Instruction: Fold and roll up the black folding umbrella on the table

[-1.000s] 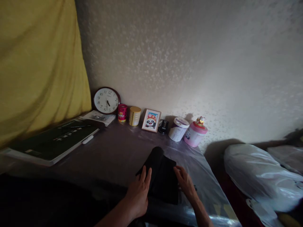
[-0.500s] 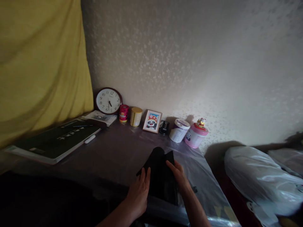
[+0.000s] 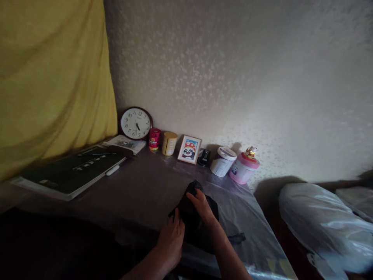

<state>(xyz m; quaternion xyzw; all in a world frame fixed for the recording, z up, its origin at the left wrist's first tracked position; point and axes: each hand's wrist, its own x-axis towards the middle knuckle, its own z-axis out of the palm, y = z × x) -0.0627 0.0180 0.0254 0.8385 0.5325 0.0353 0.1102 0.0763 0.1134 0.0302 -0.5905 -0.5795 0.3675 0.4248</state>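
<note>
A black item, soft-looking like cloth or a bag point(image 3: 194, 227), lies at the near edge of the table point(image 3: 140, 186); its details are lost in the dark. My left hand point(image 3: 171, 237) rests against its left side, fingers extended and somewhat apart. Over its upper part lies my right hand point(image 3: 201, 204), fingers bent onto the black material; whether they pinch it is hard to tell. A dark strap-like piece point(image 3: 236, 238) sticks out to the right of my right forearm.
Along the wall stand a clock point(image 3: 136, 123), red can point(image 3: 154, 139), yellow can point(image 3: 169, 144), framed panda picture point(image 3: 189, 149), black object point(image 3: 204, 157), white tub point(image 3: 223, 161) and pink tub point(image 3: 244, 168). A green book point(image 3: 70, 173) lies left; plastic bags point(image 3: 323, 221) are right.
My right hand has moved left and up, from the black item's right edge onto its top. The raised flap there has folded down, and more of the strap-like piece shows. The view has shifted slightly.
</note>
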